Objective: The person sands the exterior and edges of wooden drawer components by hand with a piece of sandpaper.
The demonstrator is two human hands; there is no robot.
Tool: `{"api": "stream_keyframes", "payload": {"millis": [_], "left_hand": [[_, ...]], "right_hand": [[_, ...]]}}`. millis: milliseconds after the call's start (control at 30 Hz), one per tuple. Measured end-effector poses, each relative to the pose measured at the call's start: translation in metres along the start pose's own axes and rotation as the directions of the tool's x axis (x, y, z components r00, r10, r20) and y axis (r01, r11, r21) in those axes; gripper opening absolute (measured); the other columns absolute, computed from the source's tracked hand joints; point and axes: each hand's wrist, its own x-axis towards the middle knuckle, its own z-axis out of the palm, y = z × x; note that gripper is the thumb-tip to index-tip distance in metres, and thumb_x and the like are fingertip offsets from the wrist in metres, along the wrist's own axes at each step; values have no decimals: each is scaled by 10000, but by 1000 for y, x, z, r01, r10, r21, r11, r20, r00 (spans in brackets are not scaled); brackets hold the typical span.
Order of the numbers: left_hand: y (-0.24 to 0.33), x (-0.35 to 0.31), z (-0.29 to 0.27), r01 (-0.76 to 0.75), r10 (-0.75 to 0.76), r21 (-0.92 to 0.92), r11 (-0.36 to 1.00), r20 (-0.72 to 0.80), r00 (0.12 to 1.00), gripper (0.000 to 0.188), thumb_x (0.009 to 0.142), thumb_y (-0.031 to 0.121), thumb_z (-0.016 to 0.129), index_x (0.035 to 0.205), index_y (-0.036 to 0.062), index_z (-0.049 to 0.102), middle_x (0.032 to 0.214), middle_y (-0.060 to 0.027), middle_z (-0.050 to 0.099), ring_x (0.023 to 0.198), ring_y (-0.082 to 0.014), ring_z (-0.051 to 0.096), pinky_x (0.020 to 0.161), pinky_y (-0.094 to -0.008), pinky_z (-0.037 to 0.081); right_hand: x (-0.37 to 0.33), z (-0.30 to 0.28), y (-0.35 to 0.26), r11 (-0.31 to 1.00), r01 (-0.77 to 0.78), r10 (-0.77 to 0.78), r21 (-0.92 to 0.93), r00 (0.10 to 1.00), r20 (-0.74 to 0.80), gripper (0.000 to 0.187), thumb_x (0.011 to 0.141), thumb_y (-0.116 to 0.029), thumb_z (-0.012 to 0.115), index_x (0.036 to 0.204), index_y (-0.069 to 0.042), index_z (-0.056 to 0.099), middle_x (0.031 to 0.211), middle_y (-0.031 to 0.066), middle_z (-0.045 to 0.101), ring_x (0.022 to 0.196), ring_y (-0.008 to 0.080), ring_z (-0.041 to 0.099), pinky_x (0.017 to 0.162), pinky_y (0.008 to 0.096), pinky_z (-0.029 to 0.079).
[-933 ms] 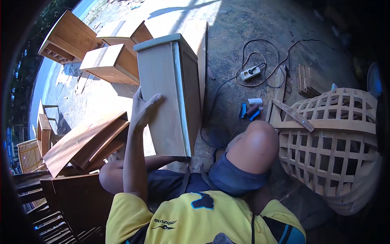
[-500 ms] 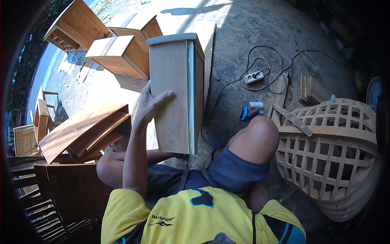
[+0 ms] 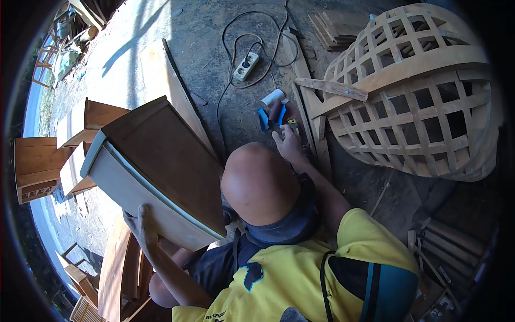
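A wooden cabinet point(image 3: 177, 145) stands tilted at the left, with a pale strip along one edge. My left hand point(image 3: 141, 228) grips its near side, thumb up on the pale face and the other fingers partly hidden. Beyond my raised knee, my right hand point(image 3: 289, 144) is stretched low over the floor with its fingers apart. By its fingertips is a small yellow-and-dark object point(image 3: 292, 124) whose kind I cannot make out. Just past it lie a blue-and-brown piece of what looks like sandpaper point(image 3: 263, 119), a dark roll point(image 3: 276, 110) and a white roll point(image 3: 273, 96).
A white power strip point(image 3: 246, 66) with a looping black cable lies farther off. To the right is a large wooden lattice frame point(image 3: 413, 102), with long boards point(image 3: 311, 80) beside it. Stacked planks point(image 3: 338, 28) lie behind; other wooden cabinets point(image 3: 40, 161) stand far left.
My view has turned to the right. My right hand has come into view, reaching to the floor items. The cabinet has tilted, and my left hand has moved lower on it.
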Motion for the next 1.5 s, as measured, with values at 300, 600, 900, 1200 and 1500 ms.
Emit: {"api": "stream_keyframes", "payload": {"millis": [300, 600, 900, 1200, 1500], "left_hand": [[4, 4, 14, 10, -10, -4, 1000, 19, 1000, 830, 782, 465, 886, 1347, -34, 540, 1144, -113, 640, 1045, -212, 603, 926, -393, 498], [54, 31, 58, 0, 38, -200, 980, 185, 982, 543, 880, 246, 835, 1276, -27, 584, 1095, -104, 701, 950, -174, 692, 847, -341, 578], [55, 131, 88, -96, 147, -271, 958, 175, 974, 684, 848, 376, 877, 1287, -77, 613, 1080, -154, 738, 945, -199, 732, 855, -352, 590], [22, 180, 72, -8, 57, -210, 978, 229, 972, 571, 866, 356, 850, 1220, -59, 684, 1060, -133, 748, 911, -182, 721, 815, -330, 583], [15, 182, 90, -16, 53, -373, 928, 90, 995, 531, 909, 311, 802, 1248, -56, 625, 1094, -141, 727, 943, -193, 710, 850, -340, 571]], "right_hand": [[101, 79, 6, 961, 89, -99, -262, 995, -25, 456, 969, -423, 670, 1113, 10, 689, 1163, 264, 705, 1098, 437, 688, 966, 534, 536], [124, 51, -8, 995, -11, -6, 104, 988, 156, 288, 981, -249, 632, 1078, 16, 692, 1030, 229, 719, 1009, 352, 658, 946, 471, 461], [127, -82, -303, 652, 643, -665, 402, 739, -103, 266, 1014, -177, 698, 1197, 7, 634, 903, 65, 743, 757, 91, 669, 659, 279, 524], [120, -19, -503, 33, 986, -994, -163, 49, 99, 195, 922, -116, 722, 1095, -69, 647, 979, 162, 695, 834, 399, 687, 718, 472, 544], [139, 22, -500, 541, 833, -816, -119, 553, 166, 192, 961, -216, 645, 1031, -39, 633, 943, 205, 727, 880, 396, 723, 797, 507, 549]]}}
